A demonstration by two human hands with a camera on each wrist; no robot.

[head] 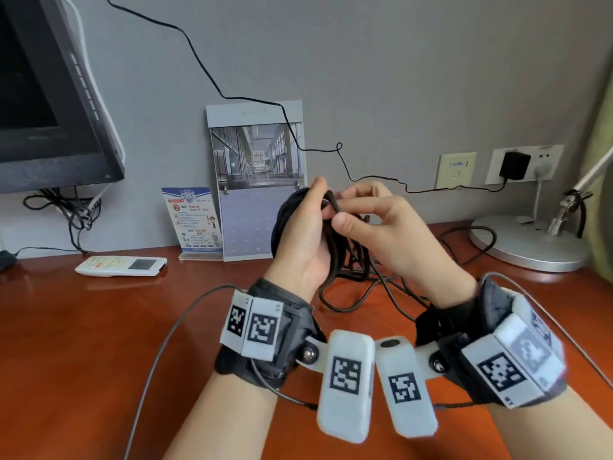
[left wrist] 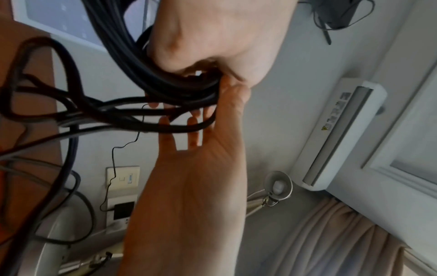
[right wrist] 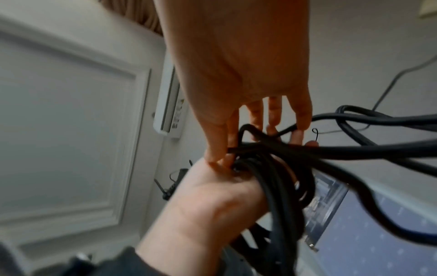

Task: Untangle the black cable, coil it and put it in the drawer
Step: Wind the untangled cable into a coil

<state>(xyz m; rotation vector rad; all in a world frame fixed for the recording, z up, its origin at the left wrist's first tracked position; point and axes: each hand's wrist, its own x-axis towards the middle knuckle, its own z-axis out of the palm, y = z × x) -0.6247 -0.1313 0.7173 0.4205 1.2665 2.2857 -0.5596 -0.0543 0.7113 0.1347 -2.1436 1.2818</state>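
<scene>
Thing: black cable (head: 335,247), thin, round, matte, long enough for many turns.
Coiled part: several loops gathered into a bundle (right wrist: 272,179), held up above the bench, the turns lying side by side and hanging down from the top of the bundle.
Loose part: uncoiled strands (left wrist: 71,112) left the bundle sideways, crossing one another in open loops; still tangled.
Trailing part: the lower loops (head: 361,293) drooped onto the bench and lay there in slack curves, near the front of the bundle.
Top of bundle: one strand bent into a tight, sharp loop (right wrist: 246,130) standing above the other turns.
Ends: plugs could not be told.
</scene>
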